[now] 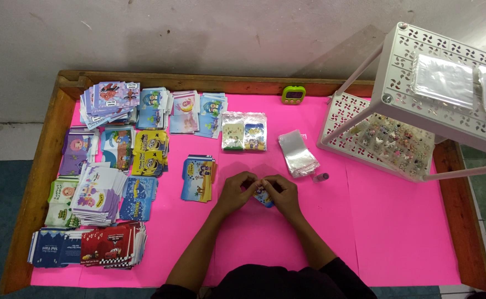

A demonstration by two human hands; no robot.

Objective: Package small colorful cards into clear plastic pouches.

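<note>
My left hand (235, 191) and my right hand (283, 195) meet over the middle of the pink table cover (398, 221). Together they pinch a small blue printed paper envelope (263, 196), which is mostly hidden by the fingers. Just left of my left hand lies a small stack of blue and yellow envelopes (198, 178). Beyond my hands lie two packed envelopes in clear wrap (244, 131). A pile of clear plastic sleeves (297, 153) sits up and to the right of my right hand, with a small vial (320, 177) beside it.
Several stacks of colourful printed envelopes (115, 166) cover the left part of the table. A white perforated rack (420, 88) stands at the right, holding clear sleeves on top and a tray of small trinkets below. A green timer (293, 94) sits by the wooden back rim.
</note>
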